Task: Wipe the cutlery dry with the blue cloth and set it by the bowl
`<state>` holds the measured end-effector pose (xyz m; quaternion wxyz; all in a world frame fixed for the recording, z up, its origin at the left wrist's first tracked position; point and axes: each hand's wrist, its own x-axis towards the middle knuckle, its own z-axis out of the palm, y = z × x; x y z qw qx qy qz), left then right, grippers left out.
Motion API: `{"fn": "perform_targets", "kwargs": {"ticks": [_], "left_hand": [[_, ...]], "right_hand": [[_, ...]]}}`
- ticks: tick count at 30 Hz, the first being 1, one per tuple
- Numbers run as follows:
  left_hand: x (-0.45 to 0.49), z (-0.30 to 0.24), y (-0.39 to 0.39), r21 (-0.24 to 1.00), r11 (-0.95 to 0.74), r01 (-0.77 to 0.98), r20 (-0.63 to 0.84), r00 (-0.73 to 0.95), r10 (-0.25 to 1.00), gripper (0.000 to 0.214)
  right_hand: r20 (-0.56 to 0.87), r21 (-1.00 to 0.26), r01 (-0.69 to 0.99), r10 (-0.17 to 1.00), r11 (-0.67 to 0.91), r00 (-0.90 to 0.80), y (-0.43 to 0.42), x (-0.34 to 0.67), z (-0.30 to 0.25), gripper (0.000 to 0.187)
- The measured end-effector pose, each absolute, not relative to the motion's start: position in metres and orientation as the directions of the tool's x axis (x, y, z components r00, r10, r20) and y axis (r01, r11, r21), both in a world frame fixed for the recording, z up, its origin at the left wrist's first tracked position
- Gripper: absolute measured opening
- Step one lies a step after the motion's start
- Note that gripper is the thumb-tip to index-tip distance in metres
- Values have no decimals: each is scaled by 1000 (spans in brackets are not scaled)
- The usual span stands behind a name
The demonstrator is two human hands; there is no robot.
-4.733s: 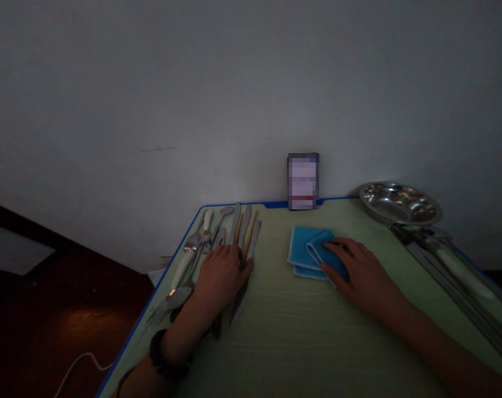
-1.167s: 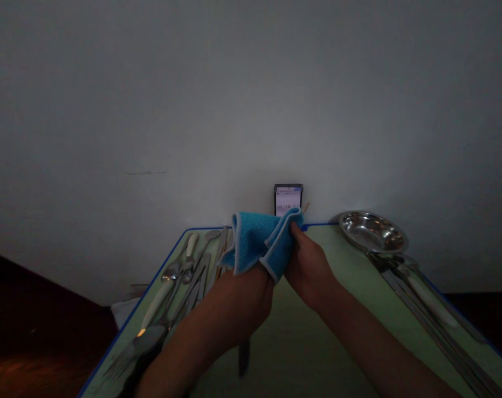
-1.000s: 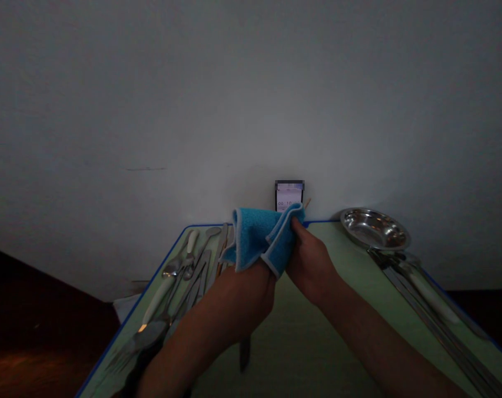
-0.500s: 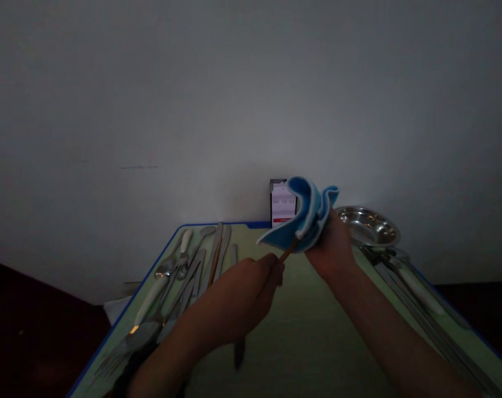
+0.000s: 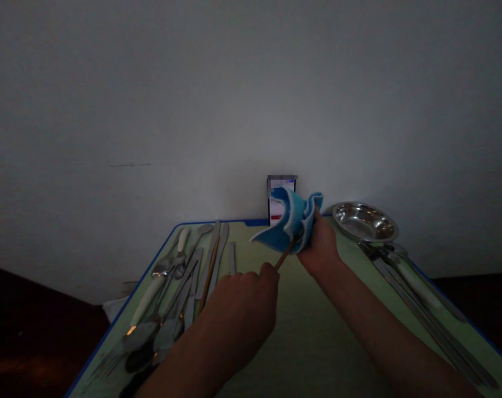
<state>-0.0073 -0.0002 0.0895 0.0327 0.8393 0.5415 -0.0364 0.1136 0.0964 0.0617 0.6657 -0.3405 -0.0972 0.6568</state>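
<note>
while left hand [image 5: 248,301] grips stick [image 5: 284,257], right hand [image 5: 322,246] clasps cloth [image 5: 297,213] around its far part.

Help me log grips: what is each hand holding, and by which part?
The left hand grips a thin brown stick by its nearer part. The right hand holds the blue cloth by its right side, bunched around the stick.

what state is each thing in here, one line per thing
Left hand: closed on the thin stick
Thin stick: slanted, far end hidden in the cloth
Right hand: gripping the blue cloth
Blue cloth: bunched
Phone: upright, screen lit, partly covered
Metal bowl: open side up
Left-side cutlery: lying, some overlapping
Right-side utensils: lying lengthwise
</note>
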Motion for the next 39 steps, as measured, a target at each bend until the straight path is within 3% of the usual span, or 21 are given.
{"fn": "perform_targets", "kwargs": {"ticks": [6,12,16,21,32,39], "left_hand": [[-8,90,2,51,-399,916,-28,400,916,29],[-12,89,18,45,-422,905,81,418,905,23],[-14,88,17,5,-419,908,17,419,908,24],[-12,88,6,-26,-393,919,-119,387,914,28],[-22,88,4,7,-427,904,-76,426,901,30],[-24,90,11,7,-455,891,137,449,883,25]], "right_hand": [[-253,-627,-779,952,-26,173,98,119,65,24],[-294,-676,-708,956,-205,4,69,79,52,27],[-312,-651,-717,949,-249,-47,68,75,47,25],[-334,-604,-774,942,-190,29,85,97,59,22],[-279,-600,-794,955,-95,97,91,112,68,26],[-273,-660,-693,952,-290,-138,67,79,53,29]]}}
